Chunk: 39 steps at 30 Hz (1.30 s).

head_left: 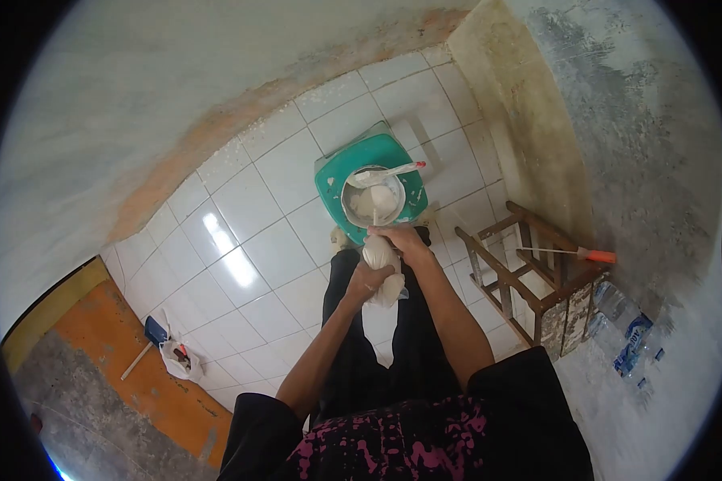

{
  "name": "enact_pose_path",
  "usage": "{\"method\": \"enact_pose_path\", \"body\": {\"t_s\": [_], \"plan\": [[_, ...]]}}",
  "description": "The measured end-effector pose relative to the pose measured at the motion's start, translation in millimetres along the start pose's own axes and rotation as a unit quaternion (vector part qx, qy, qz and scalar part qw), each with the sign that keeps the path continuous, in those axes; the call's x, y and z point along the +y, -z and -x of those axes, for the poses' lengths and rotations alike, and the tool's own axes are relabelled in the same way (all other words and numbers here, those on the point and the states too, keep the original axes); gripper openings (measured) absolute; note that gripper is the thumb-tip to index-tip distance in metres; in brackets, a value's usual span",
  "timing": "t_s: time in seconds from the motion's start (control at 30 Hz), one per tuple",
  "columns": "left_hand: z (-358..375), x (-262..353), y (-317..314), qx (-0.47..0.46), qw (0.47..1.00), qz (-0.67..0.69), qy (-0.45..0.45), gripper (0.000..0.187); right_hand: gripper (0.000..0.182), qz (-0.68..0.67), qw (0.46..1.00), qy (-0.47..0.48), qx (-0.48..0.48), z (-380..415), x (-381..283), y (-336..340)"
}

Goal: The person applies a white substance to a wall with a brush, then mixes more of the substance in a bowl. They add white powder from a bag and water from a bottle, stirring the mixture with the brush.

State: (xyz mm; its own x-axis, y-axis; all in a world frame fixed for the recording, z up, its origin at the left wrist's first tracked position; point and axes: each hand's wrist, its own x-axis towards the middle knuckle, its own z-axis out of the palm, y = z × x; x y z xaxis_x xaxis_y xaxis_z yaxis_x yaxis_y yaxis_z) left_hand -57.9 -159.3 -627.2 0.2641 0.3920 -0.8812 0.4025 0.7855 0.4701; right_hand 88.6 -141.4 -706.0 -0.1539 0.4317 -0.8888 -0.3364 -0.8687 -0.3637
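A plump bag (pixel 379 252) of whitish material is held in front of my legs. My left hand (pixel 369 279) is wrapped round its lower part, and my right hand (pixel 401 239) is closed at its upper end. From that end a thin pale strip reaches over the near rim of a round tub (pixel 347 204). White powder or paste (pixel 375 199) lies in the tub. Across the far side of its rim rests a white-smeared tool (pixel 393 171) with a red handle tip. The tub stands on a green plastic stool (pixel 329 175) spotted with white.
To the right, a worn wooden stool (pixel 501 280) lies on its side by the wall, with an orange-handled tool (pixel 595 256) on it. Plastic bottles (pixel 634 341) are beside it. At left are a white bag (pixel 180 361) and a blue dustpan (pixel 156 330).
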Motion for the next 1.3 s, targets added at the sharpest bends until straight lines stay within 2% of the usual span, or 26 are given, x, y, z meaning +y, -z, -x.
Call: {"method": "enact_pose_path", "body": {"t_s": [0.13, 0.3, 0.47, 0.57, 0.63, 0.67, 0.73, 0.87, 0.93, 0.97, 1.03, 1.17, 1.23, 1.3], "plan": [[-3, -2, -2, 0.011, 1.000, -0.004, -0.004, 0.046, 0.040, -0.032, 0.999, 0.014, 0.017, 11, -7, -5], [-9, -6, -1, -0.001, 1.000, -0.007, -0.007, 0.046, 0.040, 0.026, 0.999, 0.003, 0.022, 9, -1, 0], [-10, -10, -1, -0.003, 1.000, -0.006, -0.024, 0.045, 0.039, 0.026, 0.999, -0.005, 0.032, 8, -4, 1], [-13, -18, -2, 0.009, 1.000, 0.004, 0.012, 0.045, 0.038, 0.042, 0.999, -0.011, 0.029, 8, -8, 2], [-21, -31, 2, -0.044, 0.963, -0.182, -0.196, 0.045, 0.037, 0.050, 0.998, -0.010, 0.027, 3, -6, 5], [-20, -29, 1, -0.044, 0.963, -0.182, -0.196, 0.045, 0.036, 0.036, 0.999, 0.010, 0.018, 0, -4, 7], [-12, -18, -3, -0.019, 0.998, -0.053, -0.028, 0.028, 0.035, 0.021, 0.999, 0.029, 0.009, -3, -1, 9], [-3, -12, -5, -0.001, 0.999, -0.036, -0.005, 0.022, 0.033, -0.005, 1.000, 0.023, 0.012, -5, -7, 10], [-9, -24, -3, -0.023, 0.985, -0.116, -0.122, 0.021, 0.034, 0.008, 1.000, 0.014, 0.019, -7, -7, 12], [-8, -24, -3, -0.022, 0.986, -0.116, -0.122, 0.021, 0.034, 0.006, 1.000, 0.013, 0.016, -8, -8, 13], [-7, -24, -2, -0.039, 0.994, -0.045, -0.087, 0.048, 0.035, 0.004, 1.000, 0.013, 0.013, -9, -8, 13], [-1, -18, -3, -0.028, 0.998, -0.020, -0.053, 0.046, 0.035, -0.005, 1.000, -0.006, 0.027, -5, -12, 9], [2, -13, -3, -0.002, 1.000, -0.020, -0.002, 0.045, 0.035, -0.008, 0.999, -0.012, 0.036, 2, -15, 4], [-1, -17, -2, -0.005, 1.000, -0.023, -0.007, 0.040, 0.034, -0.008, 0.999, -0.028, 0.030, 15, -21, -3]]}}
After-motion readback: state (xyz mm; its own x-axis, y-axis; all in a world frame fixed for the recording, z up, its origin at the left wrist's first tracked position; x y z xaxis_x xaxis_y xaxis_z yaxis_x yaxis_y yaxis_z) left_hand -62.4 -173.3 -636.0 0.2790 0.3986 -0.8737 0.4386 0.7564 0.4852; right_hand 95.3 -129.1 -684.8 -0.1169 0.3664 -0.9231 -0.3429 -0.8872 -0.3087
